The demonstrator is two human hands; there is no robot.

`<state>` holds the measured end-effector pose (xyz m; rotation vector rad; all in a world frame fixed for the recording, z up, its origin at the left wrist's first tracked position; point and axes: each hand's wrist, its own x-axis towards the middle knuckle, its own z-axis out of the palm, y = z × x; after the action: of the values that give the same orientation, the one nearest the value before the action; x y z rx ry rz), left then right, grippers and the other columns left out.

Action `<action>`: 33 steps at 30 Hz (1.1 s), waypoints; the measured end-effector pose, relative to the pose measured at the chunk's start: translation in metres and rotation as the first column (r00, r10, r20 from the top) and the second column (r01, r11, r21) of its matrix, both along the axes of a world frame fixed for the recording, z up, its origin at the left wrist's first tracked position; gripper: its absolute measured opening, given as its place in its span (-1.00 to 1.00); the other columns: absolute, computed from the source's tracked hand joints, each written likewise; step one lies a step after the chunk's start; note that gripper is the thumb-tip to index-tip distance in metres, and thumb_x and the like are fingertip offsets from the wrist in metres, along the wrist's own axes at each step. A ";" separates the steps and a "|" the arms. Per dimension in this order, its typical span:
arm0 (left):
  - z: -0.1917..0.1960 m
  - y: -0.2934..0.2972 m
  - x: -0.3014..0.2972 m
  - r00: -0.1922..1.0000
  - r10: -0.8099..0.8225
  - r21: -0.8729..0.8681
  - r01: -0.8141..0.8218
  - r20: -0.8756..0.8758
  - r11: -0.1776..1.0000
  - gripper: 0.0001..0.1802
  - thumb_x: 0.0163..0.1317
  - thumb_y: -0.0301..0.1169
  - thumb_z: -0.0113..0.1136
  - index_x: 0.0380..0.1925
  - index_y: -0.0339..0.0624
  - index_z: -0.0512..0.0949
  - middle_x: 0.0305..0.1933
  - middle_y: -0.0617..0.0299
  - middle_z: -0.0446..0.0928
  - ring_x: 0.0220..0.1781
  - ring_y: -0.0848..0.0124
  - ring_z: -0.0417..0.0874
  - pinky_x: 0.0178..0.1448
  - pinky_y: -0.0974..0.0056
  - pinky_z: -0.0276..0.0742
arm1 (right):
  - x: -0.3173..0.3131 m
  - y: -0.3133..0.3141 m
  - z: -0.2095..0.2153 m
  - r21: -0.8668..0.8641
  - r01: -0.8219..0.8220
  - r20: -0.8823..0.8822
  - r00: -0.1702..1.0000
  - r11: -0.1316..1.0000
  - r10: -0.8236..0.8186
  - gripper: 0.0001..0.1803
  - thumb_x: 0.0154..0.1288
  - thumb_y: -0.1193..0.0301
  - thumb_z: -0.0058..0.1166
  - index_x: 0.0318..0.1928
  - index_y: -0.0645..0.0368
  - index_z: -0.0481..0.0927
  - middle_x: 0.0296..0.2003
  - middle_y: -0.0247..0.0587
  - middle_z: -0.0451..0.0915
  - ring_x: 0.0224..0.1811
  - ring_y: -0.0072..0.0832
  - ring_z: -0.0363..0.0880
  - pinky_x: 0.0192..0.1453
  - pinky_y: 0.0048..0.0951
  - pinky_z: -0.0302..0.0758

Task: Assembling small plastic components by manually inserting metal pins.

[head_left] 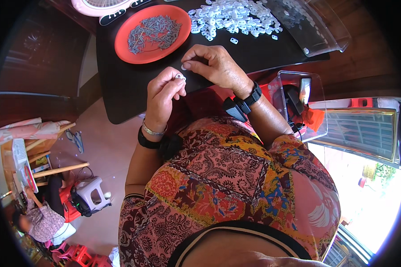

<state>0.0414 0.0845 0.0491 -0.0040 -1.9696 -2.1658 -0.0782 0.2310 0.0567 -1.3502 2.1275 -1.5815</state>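
My left hand is closed, pinching a small white plastic piece with holes between thumb and fingers just over the near edge of the dark table. Close by on the right, my right hand has its thumb and index finger bent toward each other above the table; whatever sits at the fingertips is too small to make out. A heap of similar white plastic pieces lies beyond my right hand. Beyond my left hand stands a round orange-red plate bearing many small grey screw-like pieces.
A clear plastic tray lies at the table's right end. Below it stands a clear bin with dark items and an orange piece. A pink fan is at the far left. Lower left, a person sits near a grey-white stool.
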 end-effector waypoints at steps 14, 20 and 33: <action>0.000 0.001 0.000 1.000 0.009 -0.050 -0.009 -0.010 0.999 -0.84 0.25 -0.46 -0.02 -0.48 -0.28 0.46 -0.56 0.32 0.43 -0.53 0.63 0.35 -0.44 0.50 0.21 | 0.002 -0.002 -0.001 -0.023 0.047 -0.040 0.998 0.999 -0.048 -0.86 0.16 0.41 0.21 -0.29 0.18 0.62 -0.42 -0.19 0.66 -0.38 -0.33 0.66 -0.28 -0.43 0.54; 0.000 0.003 0.001 1.000 0.028 -0.078 -0.029 -0.014 0.997 -0.83 0.25 -0.44 0.01 -0.48 -0.28 0.46 -0.58 0.33 0.42 -0.54 0.64 0.33 -0.45 0.49 0.20 | 0.003 -0.002 -0.001 -0.029 0.055 -0.070 0.996 0.998 -0.057 -0.86 0.16 0.40 0.21 -0.30 0.18 0.62 -0.42 -0.18 0.66 -0.38 -0.30 0.66 -0.29 -0.40 0.54; -0.002 0.004 0.001 0.999 0.044 -0.103 -0.045 -0.019 0.994 -0.83 0.24 -0.42 0.03 -0.48 -0.28 0.47 -0.60 0.32 0.42 -0.56 0.64 0.32 -0.47 0.48 0.20 | 0.003 -0.002 -0.005 -0.036 0.062 -0.140 0.988 0.997 -0.067 -0.86 0.15 0.41 0.21 -0.30 0.18 0.61 -0.42 -0.15 0.64 -0.38 -0.25 0.65 -0.29 -0.38 0.54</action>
<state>0.0423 0.0882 0.0471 0.0059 -2.0509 -2.0274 -0.0755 0.2288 0.0518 -1.4583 2.2583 -1.5932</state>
